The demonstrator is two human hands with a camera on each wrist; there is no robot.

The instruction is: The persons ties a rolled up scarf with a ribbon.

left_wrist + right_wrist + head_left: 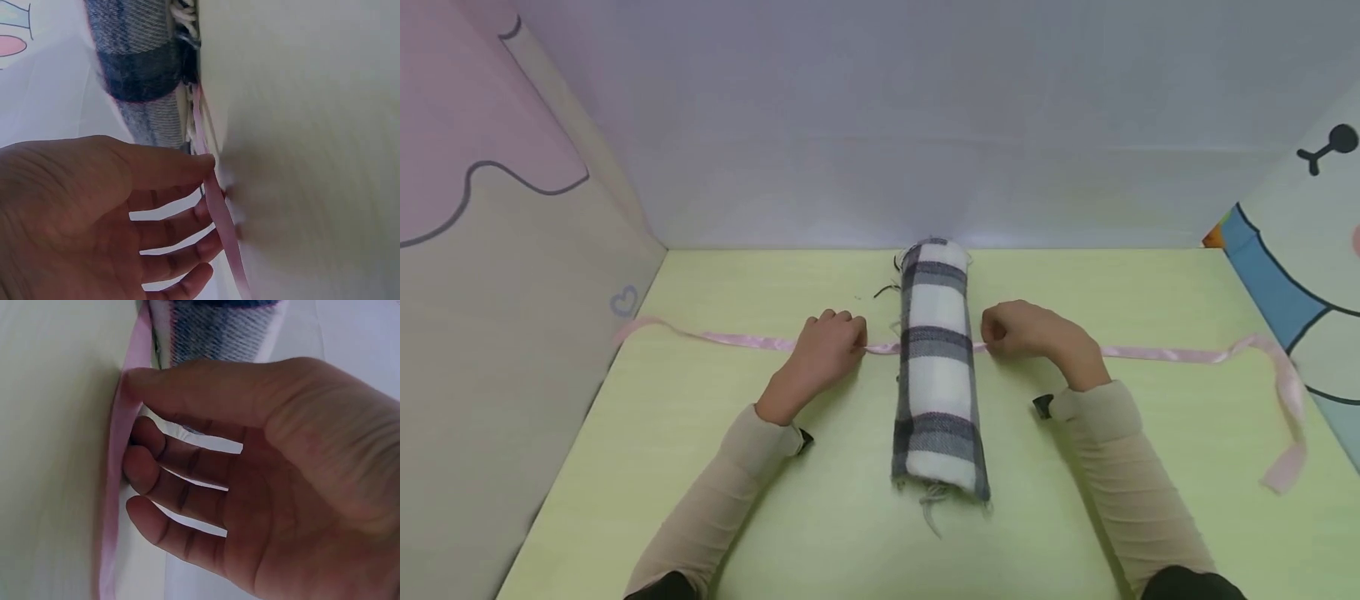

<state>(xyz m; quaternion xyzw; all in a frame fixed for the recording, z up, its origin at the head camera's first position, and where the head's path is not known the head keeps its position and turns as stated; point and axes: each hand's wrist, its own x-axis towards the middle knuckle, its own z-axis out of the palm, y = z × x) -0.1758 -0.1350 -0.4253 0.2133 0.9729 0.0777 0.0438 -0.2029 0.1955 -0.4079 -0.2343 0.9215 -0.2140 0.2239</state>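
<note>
A rolled plaid scarf (936,379), white with grey checks and loose fringe, lies lengthwise in the middle of the table. Beneath it runs a pink ribbon (1161,354), stretched crosswise and out to both sides. To the left of the roll, my left hand (823,354) pinches the ribbon between thumb and fingers; the left wrist view shows the thumb (200,164) on the ribbon (225,234). On the other side, my right hand (1030,333) pinches the ribbon close to the roll, its thumb (147,384) laid over the band. The ribbon's stretch under the scarf is hidden.
The pale yellow table (820,517) meets a plain light wall (865,167) at the back. Printed panels stand at the left (512,333) and right. The ribbon's right tail (1288,417) bends toward the near side; its left tail reaches the table's left edge.
</note>
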